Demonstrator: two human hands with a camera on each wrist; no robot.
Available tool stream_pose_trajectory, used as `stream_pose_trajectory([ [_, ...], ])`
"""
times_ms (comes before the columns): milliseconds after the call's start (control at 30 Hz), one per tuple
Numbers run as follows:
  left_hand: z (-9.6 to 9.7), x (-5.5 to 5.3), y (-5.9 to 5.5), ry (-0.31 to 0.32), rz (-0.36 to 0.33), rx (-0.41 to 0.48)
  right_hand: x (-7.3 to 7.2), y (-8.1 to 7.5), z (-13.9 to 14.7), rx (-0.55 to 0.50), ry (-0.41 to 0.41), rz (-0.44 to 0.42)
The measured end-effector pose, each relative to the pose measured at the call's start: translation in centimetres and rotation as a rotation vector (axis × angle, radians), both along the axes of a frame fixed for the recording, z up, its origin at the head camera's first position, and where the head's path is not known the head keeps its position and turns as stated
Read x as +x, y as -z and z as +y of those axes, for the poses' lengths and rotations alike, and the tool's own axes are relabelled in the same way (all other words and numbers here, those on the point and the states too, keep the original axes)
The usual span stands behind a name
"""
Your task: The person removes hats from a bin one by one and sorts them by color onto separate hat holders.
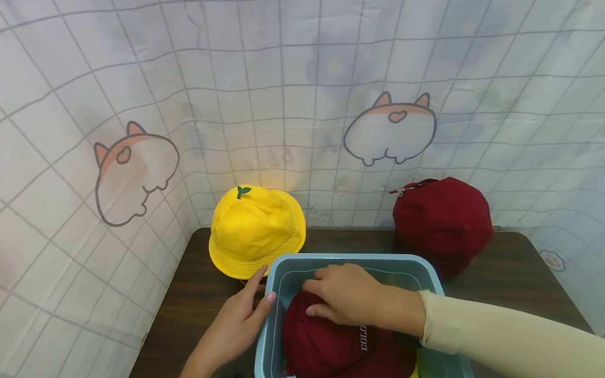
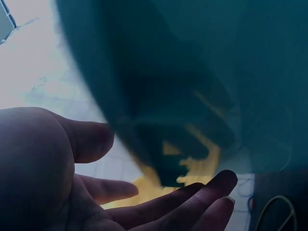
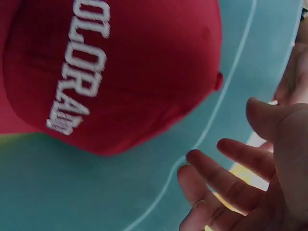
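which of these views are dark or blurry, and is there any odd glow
Left wrist: dim, the bin wall blurred, the left hand in shadow, the backdrop washed out at upper left; right wrist: slightly soft, lettering on the red cap largely legible; head: clearest, warm glow above the yellow hat.

We note creased white gridded sheeting behind, two corgi prints across it, dark wood-grain tabletop below; yellowish glow low on the sheeting.
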State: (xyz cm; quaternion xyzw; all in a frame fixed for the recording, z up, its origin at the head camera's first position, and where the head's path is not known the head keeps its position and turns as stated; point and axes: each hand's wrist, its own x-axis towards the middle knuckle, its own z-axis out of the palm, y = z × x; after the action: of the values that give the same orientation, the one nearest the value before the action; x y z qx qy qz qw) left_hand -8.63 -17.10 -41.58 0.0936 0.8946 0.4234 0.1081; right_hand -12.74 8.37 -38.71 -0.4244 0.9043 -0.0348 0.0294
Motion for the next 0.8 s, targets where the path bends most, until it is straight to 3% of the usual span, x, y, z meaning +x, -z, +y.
stream_pose_trajectory([
  [200, 0.2, 0.5, 0.8, 0.035, -0.052, 0.034, 0.8, 1.1, -0.9, 0.067, -0.08, 0.052],
  [500, 0.8, 0.9, 1.5, 0.047, -0.07, 0.018, 1.5, 2.2, -2.0, 0.112, -0.228, 0.156],
  [800, 1.2, 0.9, 1.9, 0.043, -0.083, -0.001, 1.6, 2.3, -1.9, 0.175, -0.228, 0.209],
])
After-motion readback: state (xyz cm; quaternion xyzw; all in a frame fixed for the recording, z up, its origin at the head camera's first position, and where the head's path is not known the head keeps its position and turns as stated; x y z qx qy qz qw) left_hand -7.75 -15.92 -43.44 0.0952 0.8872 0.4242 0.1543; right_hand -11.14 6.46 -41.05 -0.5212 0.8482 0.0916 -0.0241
